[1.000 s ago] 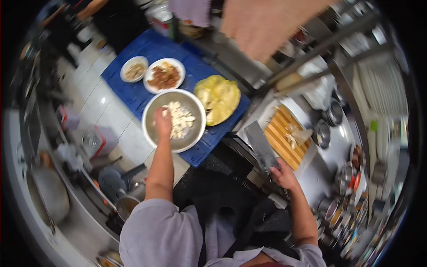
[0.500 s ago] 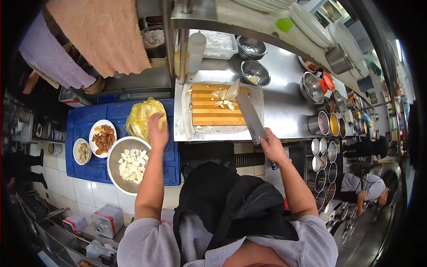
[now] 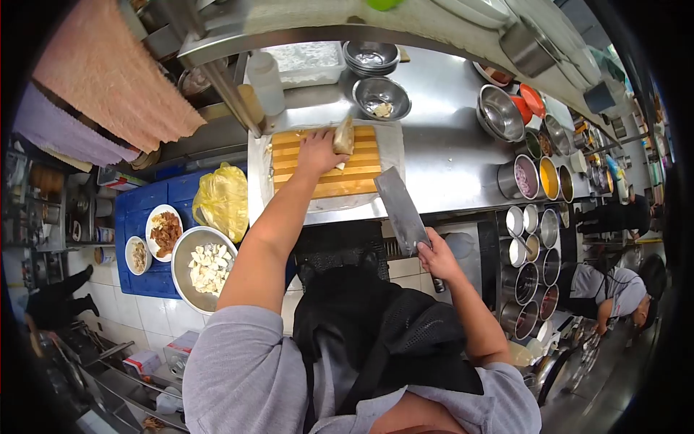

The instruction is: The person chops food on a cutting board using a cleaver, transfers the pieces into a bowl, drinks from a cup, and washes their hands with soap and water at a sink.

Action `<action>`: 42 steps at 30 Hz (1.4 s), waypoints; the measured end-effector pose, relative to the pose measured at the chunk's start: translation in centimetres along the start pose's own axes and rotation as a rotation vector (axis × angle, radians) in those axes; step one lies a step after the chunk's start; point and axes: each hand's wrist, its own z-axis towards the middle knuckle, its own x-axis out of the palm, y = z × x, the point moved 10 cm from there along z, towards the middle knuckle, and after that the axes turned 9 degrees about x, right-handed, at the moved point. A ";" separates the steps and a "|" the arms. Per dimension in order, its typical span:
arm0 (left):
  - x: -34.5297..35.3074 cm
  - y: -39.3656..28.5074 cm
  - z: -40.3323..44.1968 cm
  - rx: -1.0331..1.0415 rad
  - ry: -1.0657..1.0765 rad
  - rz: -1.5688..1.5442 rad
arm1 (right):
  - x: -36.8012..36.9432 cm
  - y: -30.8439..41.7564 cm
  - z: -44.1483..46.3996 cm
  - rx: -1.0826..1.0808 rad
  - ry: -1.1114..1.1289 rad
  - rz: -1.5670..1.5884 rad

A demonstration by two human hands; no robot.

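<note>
My left hand (image 3: 320, 152) lies palm down on the striped wooden cutting board (image 3: 361, 179), fingers curled over chopped white pieces that it mostly hides. One white piece (image 3: 340, 166) shows beside the thumb. Right next to the fingers stands a pale, brownish chunk (image 3: 345, 136), which looks like bamboo shoot. My right hand (image 3: 438, 256) grips the handle of a cleaver (image 3: 402, 213). Its wide blade points up and left, with the tip by the board's right front corner, in front of the counter edge.
A steel bowl (image 3: 179, 271) of white chunks, a yellow plastic bag (image 3: 220, 202), a plate of brown food (image 3: 150, 235) and a small bowl (image 3: 129, 254) rest on a blue crate (image 3: 134, 202). Metal bowls (image 3: 396, 110) stand behind the board. A shelf (image 3: 303, 36) overhangs the counter. Another person (image 3: 614, 293) bends at far right.
My left hand has moved from the yellow bag to the board, over the chopped pieces. The cleaver has come away from the board toward me. The view has shifted slightly.
</note>
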 end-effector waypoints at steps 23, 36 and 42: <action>2.2 0.0 -7.0 -0.091 -0.460 -0.128 | 14.5 0.5 10.1 0.127 0.389 0.566; 0.7 -0.9 -8.7 -0.157 -0.734 -0.236 | 19.2 3.4 9.8 0.130 0.317 0.640; 0.2 -0.5 -9.7 -0.119 -0.747 -0.312 | 19.9 4.1 8.9 0.163 0.286 0.589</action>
